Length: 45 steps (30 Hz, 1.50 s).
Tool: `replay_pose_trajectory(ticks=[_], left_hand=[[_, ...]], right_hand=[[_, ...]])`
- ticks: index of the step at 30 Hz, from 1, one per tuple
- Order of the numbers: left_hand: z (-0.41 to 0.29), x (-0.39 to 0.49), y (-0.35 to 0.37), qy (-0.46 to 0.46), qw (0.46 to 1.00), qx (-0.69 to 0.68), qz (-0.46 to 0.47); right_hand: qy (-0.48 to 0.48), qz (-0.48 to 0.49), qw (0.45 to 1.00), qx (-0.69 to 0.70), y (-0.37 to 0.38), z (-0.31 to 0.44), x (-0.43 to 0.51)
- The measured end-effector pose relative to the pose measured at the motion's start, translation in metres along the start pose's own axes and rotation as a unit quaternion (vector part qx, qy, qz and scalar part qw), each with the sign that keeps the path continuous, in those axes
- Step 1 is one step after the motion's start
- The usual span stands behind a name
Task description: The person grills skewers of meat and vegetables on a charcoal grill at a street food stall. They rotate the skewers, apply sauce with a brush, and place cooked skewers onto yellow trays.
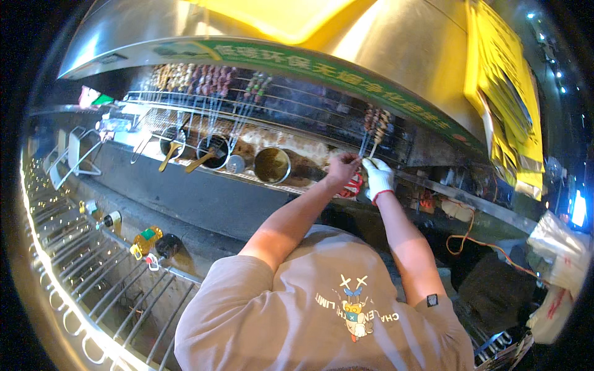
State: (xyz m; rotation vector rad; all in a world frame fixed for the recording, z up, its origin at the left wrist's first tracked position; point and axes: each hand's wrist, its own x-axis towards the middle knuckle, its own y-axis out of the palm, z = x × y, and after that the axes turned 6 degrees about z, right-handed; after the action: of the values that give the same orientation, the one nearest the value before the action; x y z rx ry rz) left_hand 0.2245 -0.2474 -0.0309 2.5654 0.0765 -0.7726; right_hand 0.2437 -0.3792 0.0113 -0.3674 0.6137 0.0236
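Bare, my left hand (344, 166) grips the lower ends of thin metal skewers that carry pieces of dark meat (371, 121). My right hand (379, 176), in a white knit glove with a red cuff, is closed on the stick of a lighter browned skewer (382, 125) just beside them. Both hands are close together at the front edge of the grill (306, 104). Farther left on the grill lie rows of meat skewers (213, 81) and a few skewers with green and red pieces (256, 87). Beneath my hands is a red and white packet (351, 185), partly hidden.
Along the grill's front ledge stand a metal pot (272, 165) and two pots with brushes (214, 150). A steel hood (399, 41) overhangs the grill. Oil bottles (147, 239) stand near a railing at lower left. An orange cable (487, 243) and plastic bags (559, 250) are at right.
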Motion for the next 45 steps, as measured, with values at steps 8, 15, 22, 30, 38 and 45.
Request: replay_pose_trajectory(ticks=[8, 15, 22, 30, 38, 45], left_hand=[[0.002, -0.013, -0.013, 0.042, 0.998, 0.05, -0.009], [-0.101, -0.117, -0.08, 0.145, 0.797, 0.529, -0.254], [-0.145, -0.105, -0.198, 0.06, 0.594, 0.664, -0.45], [-0.132, -0.074, -0.24, 0.045, 0.621, 0.706, -0.338], [-0.155, -0.095, -0.262, 0.148, 0.705, 0.63, -0.291], [-0.167, -0.095, -0.251, 0.108, 0.982, 0.15, -0.043]], right_hand=[[0.033, -0.007, 0.998, 0.043, -0.006, 0.021, -0.026], [0.021, -0.034, 0.996, 0.081, -0.027, 0.029, -0.077], [-0.01, 0.06, 0.997, 0.047, -0.032, -0.037, -0.119], [0.033, -0.018, 0.994, -0.105, -0.081, -0.189, -0.139], [0.291, -0.111, 0.95, -0.02, -0.07, -0.217, -0.203], [0.187, -0.016, 0.95, -0.249, -0.01, -0.205, -0.212]])
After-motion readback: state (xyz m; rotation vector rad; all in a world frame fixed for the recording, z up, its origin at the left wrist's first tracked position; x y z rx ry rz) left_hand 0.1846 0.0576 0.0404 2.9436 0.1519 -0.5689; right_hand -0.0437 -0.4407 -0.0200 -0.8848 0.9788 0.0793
